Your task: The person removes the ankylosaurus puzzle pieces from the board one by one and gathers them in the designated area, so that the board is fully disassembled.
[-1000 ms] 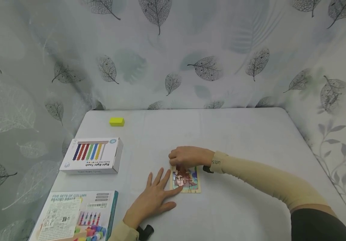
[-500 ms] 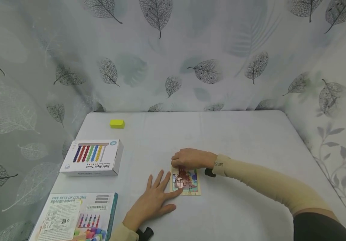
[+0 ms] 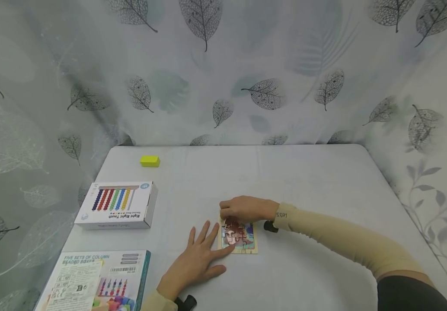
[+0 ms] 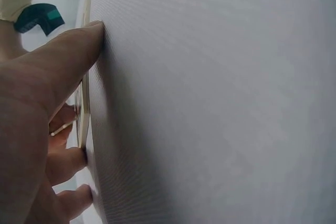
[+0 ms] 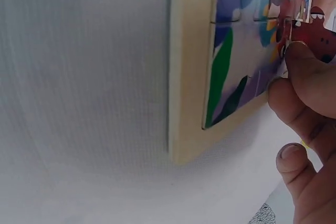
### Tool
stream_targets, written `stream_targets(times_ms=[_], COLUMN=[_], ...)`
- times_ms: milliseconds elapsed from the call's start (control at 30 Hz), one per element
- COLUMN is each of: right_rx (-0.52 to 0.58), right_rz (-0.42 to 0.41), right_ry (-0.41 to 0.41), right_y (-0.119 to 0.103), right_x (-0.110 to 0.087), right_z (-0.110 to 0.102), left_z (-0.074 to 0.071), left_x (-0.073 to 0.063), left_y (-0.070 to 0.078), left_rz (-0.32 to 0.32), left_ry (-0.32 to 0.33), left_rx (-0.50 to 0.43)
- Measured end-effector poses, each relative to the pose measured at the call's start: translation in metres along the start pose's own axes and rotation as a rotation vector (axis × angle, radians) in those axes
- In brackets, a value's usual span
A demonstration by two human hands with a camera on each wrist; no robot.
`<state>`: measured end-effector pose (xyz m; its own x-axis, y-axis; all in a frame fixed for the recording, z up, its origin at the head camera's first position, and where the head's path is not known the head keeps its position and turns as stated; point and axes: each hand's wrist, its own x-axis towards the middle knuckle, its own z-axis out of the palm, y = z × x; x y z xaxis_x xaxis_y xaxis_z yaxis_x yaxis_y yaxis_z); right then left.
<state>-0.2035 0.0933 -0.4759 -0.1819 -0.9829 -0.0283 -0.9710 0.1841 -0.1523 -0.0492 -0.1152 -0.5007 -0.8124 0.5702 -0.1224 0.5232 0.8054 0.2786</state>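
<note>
A small jigsaw puzzle in a pale wooden frame (image 3: 247, 251) lies flat on the white table. My left hand (image 3: 194, 264) rests at its near left corner with fingers spread, fingertips touching the frame's edge. Over the far left part of the puzzle, my right hand (image 3: 248, 209) pinches a reddish-brown puzzle piece (image 5: 316, 39) between thumb and fingers. That piece is tilted in the wrist views and partly hidden by the fingers. Purple, green and brown pieces sit fitted in the frame; the far left corner is covered by my right hand.
On the left side of the table lie a white box picturing bead columns (image 3: 116, 205) and a larger beaded-boxes package (image 3: 124, 259). A yellow block (image 3: 150, 161) stands near the far left edge. Leaf-patterned curtains (image 3: 192, 77) enclose the table.
My right hand has made only small shifts over the far left part of the puzzle. The left hand has stayed at the frame, and the head view has tilted slightly.
</note>
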Motion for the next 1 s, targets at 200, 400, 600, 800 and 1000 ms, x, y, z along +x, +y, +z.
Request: stream_targets(times_ms=[200,400,600,800,1000], right_rx=[0.079,0.153,0.203,0.362,0.428], right_rz=[0.007,0.042,0.131,0.328,0.393], right_ry=[0.033,0.065,0.037,-0.028,-0.020], right_y=[0.002,0.005,0.009,0.017,0.028], right_x=[-0.003,-0.013,-0.034,-0.061,-0.081], right_z=[-0.003,-0.010,-0.014,-0.018,-0.025], left_z=[0.000,0.000,-0.001,-0.001,0.001], left_x=[0.000,0.000,0.001,0.001,0.002], left_y=[0.000,0.000,0.000,-0.001,-0.002], left_rz=[-0.001,-0.003,-0.007,-0.014,-0.013], left_ry=[0.001,-0.006,-0.010,-0.016,-0.013], left_rx=[0.003,0.000,0.006,-0.022,-0.026])
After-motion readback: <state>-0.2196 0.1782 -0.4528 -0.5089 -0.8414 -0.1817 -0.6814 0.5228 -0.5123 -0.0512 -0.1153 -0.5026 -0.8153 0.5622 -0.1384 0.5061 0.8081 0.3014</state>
